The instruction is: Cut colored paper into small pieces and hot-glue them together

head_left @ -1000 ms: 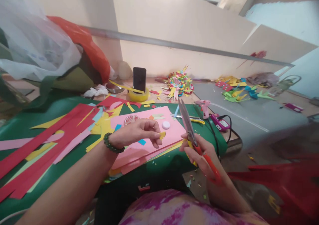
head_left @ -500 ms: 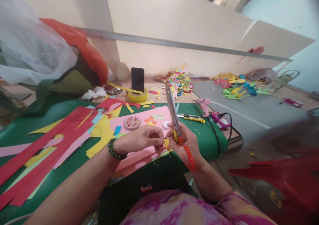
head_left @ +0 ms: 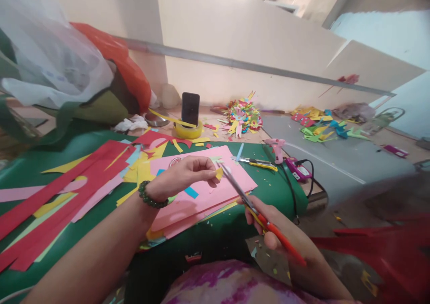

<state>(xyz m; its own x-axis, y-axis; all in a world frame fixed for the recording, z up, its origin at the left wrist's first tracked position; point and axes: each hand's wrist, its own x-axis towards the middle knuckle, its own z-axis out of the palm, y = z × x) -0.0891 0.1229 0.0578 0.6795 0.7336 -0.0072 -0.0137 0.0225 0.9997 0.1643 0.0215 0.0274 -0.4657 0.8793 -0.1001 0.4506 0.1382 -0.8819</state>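
Right, L hand [head_left: 199, 171] pinching small yellow paper piece [head_left: 219, 174], scissors [head_left: 248, 201] gripped in R hand [head_left: 265, 219], blade tips just beside it, pink paper [head_left: 201, 205] below L hand

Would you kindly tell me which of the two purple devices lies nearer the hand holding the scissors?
Nearer the right hand is the purple device beside the pink glue gun, with the black cord; the other one lies across the grey sheet.

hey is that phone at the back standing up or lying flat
Upright: the phone stands on end at the roll of yellow tape, taller than wide, its dark front facing the camera.
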